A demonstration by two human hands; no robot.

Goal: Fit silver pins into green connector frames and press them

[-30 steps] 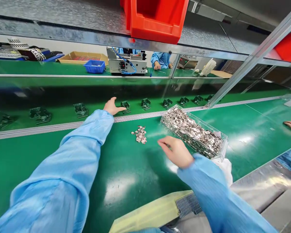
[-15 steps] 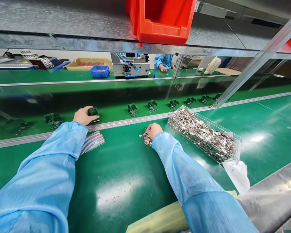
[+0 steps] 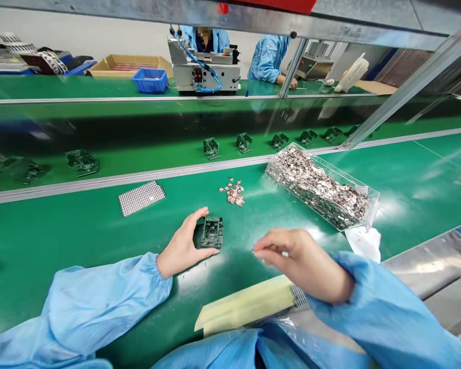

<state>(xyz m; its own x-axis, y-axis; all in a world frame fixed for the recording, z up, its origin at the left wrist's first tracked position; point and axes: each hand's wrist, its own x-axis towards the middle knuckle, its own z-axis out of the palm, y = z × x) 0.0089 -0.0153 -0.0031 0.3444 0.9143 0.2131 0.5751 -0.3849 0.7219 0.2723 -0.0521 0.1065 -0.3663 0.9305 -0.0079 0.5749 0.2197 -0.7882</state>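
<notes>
My left hand (image 3: pixel 186 241) curves around the left side of a green circuit board (image 3: pixel 212 233), thumb at its near edge and fingers at its far edge. The board stands on the green bench. To the right of it, my right hand (image 3: pixel 288 253) is raised with thumb and forefinger pinched together. A tiny shiny metal piece (image 3: pixel 254 250) shows at those fingertips. Beyond the board lies a loose pile of small metal pieces (image 3: pixel 235 193). A clear plastic tray (image 3: pixel 373 210) heaped with similar pieces sits to the right.
A white gridded sheet of small parts (image 3: pixel 142 198) lies at left. Several circuit boards (image 3: pixel 211 148) rest on the green strip behind the metal rail (image 3: pixel 188 170). Yellowish tape (image 3: pixel 246 306) runs along the near edge. A slanted metal post (image 3: pixel 407 87) rises at right. Co-workers sit across.
My left hand has brought a circuit board from behind the rail to the bench in front of me. My right hand has left the metal pile and come nearer, pinching. The view has tilted down.
</notes>
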